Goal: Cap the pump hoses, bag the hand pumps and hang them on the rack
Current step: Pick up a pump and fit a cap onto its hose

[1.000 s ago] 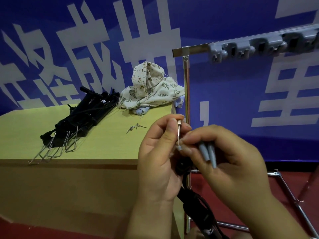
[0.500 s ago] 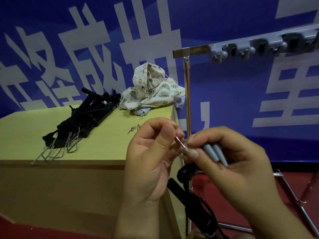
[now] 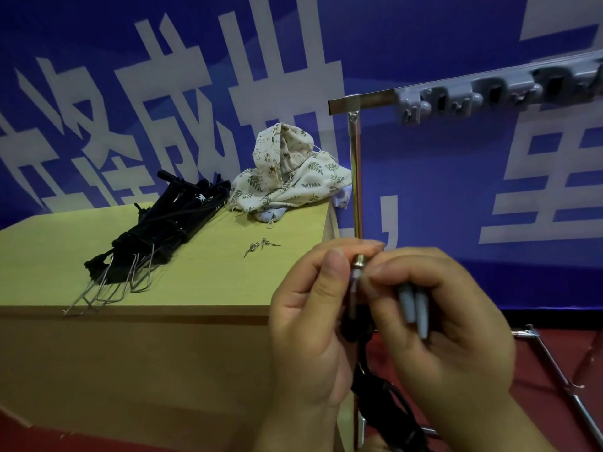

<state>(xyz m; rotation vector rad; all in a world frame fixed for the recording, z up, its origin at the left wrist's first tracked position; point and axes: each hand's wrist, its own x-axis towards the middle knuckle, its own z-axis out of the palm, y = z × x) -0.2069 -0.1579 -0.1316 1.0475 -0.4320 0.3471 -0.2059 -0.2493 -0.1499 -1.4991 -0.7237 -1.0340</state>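
Note:
My left hand (image 3: 310, 324) grips the end of a black pump hose (image 3: 354, 308), whose small metal needle tip (image 3: 359, 260) sticks up between my fingertips. My right hand (image 3: 440, 324) pinches a pale cap (image 3: 355, 275) on that needle and also holds two grey caps (image 3: 414, 303) tucked under its fingers. The black hand pump (image 3: 388, 406) hangs down below both hands. More black pumps (image 3: 169, 223) lie piled on the yellow table (image 3: 98, 243), with cloth bags (image 3: 290, 177) heaped behind them.
A few loose metal needles (image 3: 259, 246) lie on the table near its right edge. The metal rack (image 3: 355, 177) stands right of the table, with a grey hook strip (image 3: 489, 93) along its top bar. Red floor lies below.
The needle has swung from slanted back to upright, and my right hand has pushed a pale cap up onto it. Both hands rose slightly.

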